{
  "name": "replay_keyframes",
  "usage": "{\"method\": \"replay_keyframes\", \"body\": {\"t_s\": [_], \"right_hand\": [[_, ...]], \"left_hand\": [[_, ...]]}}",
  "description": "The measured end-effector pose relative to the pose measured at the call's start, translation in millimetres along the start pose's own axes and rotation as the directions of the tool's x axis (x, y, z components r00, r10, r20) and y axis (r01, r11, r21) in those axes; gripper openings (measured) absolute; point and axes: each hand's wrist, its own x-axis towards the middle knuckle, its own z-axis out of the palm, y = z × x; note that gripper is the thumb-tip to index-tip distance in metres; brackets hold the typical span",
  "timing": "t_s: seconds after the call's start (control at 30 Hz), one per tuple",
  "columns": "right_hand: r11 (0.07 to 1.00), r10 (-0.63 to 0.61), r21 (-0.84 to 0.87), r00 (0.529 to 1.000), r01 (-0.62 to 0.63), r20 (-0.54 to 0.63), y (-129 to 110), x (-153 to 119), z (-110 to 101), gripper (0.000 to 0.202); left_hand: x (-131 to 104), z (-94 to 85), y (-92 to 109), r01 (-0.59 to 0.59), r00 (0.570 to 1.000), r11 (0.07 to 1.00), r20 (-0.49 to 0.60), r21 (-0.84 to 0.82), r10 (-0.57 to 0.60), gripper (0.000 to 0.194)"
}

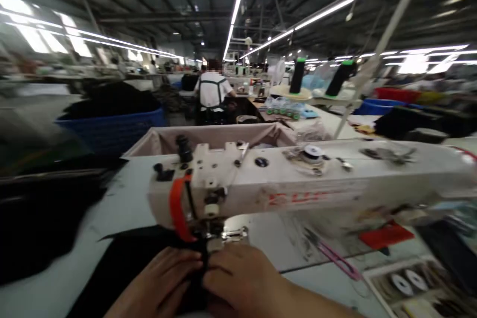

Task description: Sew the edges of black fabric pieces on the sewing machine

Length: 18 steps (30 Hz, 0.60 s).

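Observation:
Black fabric [122,253] lies on the pale bed of a white sewing machine [238,184], its edge leading to the needle area under the head. My left hand [160,280] rests on the fabric just in front of the presser foot, fingers bent and together, gripping it. Close beside it, my right hand [242,278] is curled with its fingertips pinching the same cloth. The two hands almost touch; a narrow dark strip of fabric shows between them. An orange-red guard [179,208] curves over the machine's needle end. Blur hides the needle itself.
Right of the hands lie pink-handled scissors [337,258], a red piece [387,234] and a tray with white bobbins [410,280]. Black thread cones [298,77] stand behind the machine. A blue bin of dark cloth [115,126] is at left; a person [213,89] sits ahead.

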Motion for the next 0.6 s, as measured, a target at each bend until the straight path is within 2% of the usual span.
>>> {"method": "replay_keyframes", "body": {"t_s": [0.07, 0.13, 0.23, 0.33, 0.43, 0.6], "right_hand": [[0.997, -0.052, 0.052, 0.996, 0.056, -0.068, 2.5, -4.4, 6.1, 0.013], [0.993, -0.087, 0.07, 0.991, 0.095, -0.106, 3.0, -8.5, 5.9, 0.002], [0.994, -0.092, 0.041, 0.987, 0.098, -0.129, -0.8, -9.0, 3.9, 0.014], [0.995, -0.102, 0.0, 0.977, 0.104, -0.187, -5.2, -4.9, 4.4, 0.025], [0.993, -0.116, -0.028, 0.966, 0.113, -0.231, -8.1, -1.1, 4.8, 0.032], [0.996, -0.091, -0.009, 0.971, 0.091, -0.221, -11.8, -1.2, 4.2, 0.036]], "left_hand": [[-0.5, -9.8, 5.5, 0.111, 0.991, 0.993, 0.077, 0.028, -0.112, 0.035], [7.3, -11.4, 13.8, 0.154, 0.978, 0.988, 0.139, 0.017, -0.155, 0.033], [16.3, -8.7, 25.8, 0.078, 0.983, 0.997, 0.167, 0.015, -0.079, 0.049], [18.7, -6.6, 33.1, 0.025, 0.982, 0.995, 0.185, 0.093, -0.042, 0.068], [21.2, -6.1, 35.0, -0.025, 0.968, 0.991, 0.25, 0.135, -0.009, 0.065], [27.9, -8.4, 32.4, -0.089, 0.922, 0.985, 0.387, 0.148, 0.025, 0.049]]}}
